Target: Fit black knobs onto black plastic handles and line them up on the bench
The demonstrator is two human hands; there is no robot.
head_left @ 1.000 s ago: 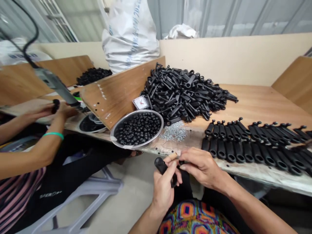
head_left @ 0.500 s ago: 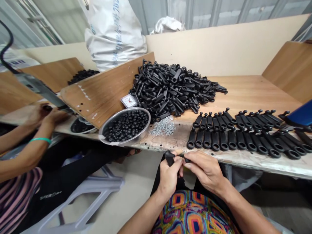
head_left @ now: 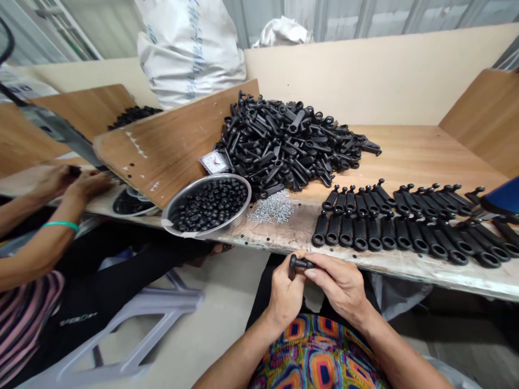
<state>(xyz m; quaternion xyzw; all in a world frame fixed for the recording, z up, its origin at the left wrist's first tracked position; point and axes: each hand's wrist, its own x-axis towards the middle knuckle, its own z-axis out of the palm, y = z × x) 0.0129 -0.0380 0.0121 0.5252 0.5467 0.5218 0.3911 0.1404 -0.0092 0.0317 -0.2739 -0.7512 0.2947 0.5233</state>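
Just below the bench edge, both my hands meet on one black plastic handle part. My left hand is closed round its body, and my right hand pinches its end with thumb and fingers. Right above them on the wooden bench lie two neat rows of finished black handles. A big loose heap of the same black handles sits further back. A metal bowl of small black round pieces stands at the left, with a small pile of silvery pins beside it.
A tilted wooden divider board separates my place from a co-worker's. That person's hands work at the left under a hanging power tool. A white sack stands behind. A blue object pokes in at the right.
My hands have turned the black part: earlier my left hand held it upright, now it lies crosswise between both hands. The view has shifted left and down. The co-worker's hands moved slightly.
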